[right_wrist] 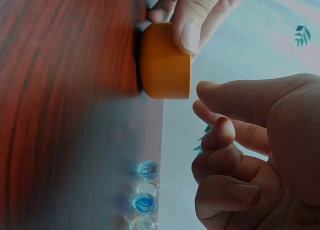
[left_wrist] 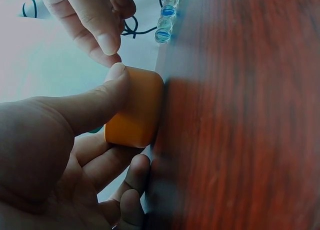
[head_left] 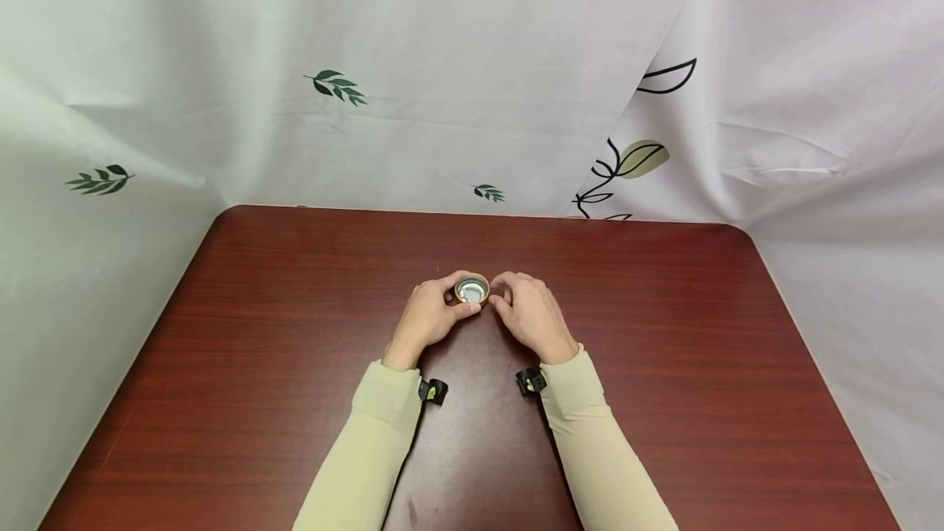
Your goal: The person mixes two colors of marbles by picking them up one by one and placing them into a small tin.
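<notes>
While the left hand [head_left: 433, 311] pinches the small orange cup [head_left: 472, 292] between thumb and fingers, the right hand [head_left: 536, 314] hovers just beside its rim, fingers loosely bent, thumb and forefinger tips slightly apart. That cup sits upright at the middle of the dark red table [head_left: 258, 367], and I can see its silvery inside from above. 2 pale sleeves [head_left: 369, 449] reach in, with 1 black device [head_left: 435, 391] at each wrist. 4 glass balls [right_wrist: 145, 203], blue and clear, show lined up in the wrist views. Leaf-printed cloth [head_left: 442, 39] hangs behind.
</notes>
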Available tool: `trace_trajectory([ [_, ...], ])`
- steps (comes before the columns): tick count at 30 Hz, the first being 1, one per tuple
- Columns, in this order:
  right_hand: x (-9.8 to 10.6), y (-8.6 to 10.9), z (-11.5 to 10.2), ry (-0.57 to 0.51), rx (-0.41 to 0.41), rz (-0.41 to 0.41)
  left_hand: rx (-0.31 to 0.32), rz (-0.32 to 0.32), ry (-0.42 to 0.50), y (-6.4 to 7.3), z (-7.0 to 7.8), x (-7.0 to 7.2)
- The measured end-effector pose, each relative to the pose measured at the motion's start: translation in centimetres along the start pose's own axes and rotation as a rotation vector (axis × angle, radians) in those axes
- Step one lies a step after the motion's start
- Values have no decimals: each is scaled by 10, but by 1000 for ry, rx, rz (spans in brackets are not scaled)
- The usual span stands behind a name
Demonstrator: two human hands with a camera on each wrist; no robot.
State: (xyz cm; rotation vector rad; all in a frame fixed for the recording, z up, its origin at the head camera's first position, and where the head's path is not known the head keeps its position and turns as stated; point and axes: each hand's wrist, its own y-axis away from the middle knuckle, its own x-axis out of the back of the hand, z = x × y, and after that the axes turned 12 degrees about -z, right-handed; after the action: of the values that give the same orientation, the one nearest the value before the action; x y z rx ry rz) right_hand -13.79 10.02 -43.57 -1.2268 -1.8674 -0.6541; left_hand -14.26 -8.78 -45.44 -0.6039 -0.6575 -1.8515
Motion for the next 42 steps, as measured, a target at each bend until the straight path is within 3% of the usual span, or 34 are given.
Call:
trace_trajectory([
  [21, 10, 7, 9, -5, -40, -9, 54, -21, 10, 0, 3, 1],
  [42, 14, 14, 17, 12, -75, 1, 54, -19, 9, 1, 3, 0],
])
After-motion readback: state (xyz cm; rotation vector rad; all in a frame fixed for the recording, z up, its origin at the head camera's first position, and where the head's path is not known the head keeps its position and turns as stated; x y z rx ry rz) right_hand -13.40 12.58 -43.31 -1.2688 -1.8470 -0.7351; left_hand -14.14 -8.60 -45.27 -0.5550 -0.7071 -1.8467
